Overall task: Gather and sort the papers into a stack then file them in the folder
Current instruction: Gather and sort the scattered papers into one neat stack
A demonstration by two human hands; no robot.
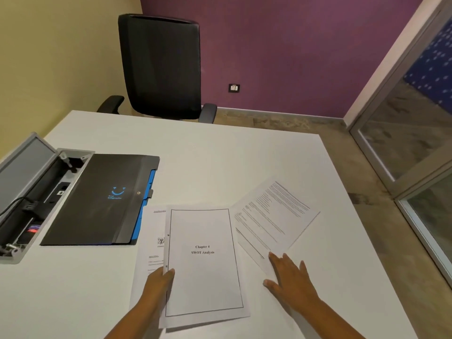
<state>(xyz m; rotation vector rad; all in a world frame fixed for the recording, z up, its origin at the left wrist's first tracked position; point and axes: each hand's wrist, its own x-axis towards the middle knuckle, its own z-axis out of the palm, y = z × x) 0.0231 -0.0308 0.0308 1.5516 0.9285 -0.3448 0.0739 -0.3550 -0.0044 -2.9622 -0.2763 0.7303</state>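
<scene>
On the white bench, an open cable box sits left of the closed black folder. Just right of the folder's near corner, the left hand pinches the left edge of the "Chapter 4 SWOT Analysis" sheet, which overlaps another page. Further right of the folder, the right hand lies flat, fingers spread, on the tilted printed sheets.

A white desk is seen, on which a closed black folder, overlapping printed papers and an open grey cable box are laid.
</scene>
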